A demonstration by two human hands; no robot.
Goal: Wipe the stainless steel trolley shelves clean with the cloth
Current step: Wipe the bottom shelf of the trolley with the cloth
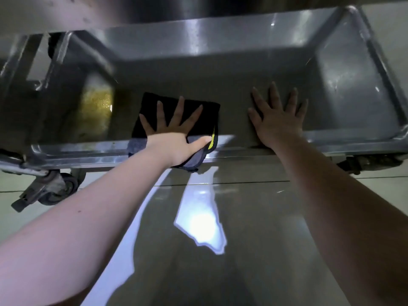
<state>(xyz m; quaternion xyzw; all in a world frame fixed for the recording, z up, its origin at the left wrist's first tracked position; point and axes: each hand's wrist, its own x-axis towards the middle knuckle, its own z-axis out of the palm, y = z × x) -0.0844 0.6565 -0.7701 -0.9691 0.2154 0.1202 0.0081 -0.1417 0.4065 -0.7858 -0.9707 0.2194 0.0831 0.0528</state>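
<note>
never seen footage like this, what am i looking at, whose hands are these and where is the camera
There is no machine here. This is a single picture from a camera worn on a person's head, looking down at their own two bare arms. They are leaning over a low shelf of a steel trolley, a shallow tray with a raised rim. One wheel shows at the lower left, standing on the shiny floor. The left hand presses flat, fingers spread, on a dark cloth with a bit of yellow at its edge. Part of the cloth hangs over the near rim. The right hand lies flat on the bare shelf beside it and holds nothing. A yellowish stain sits on the shelf to the left of the cloth.
</note>
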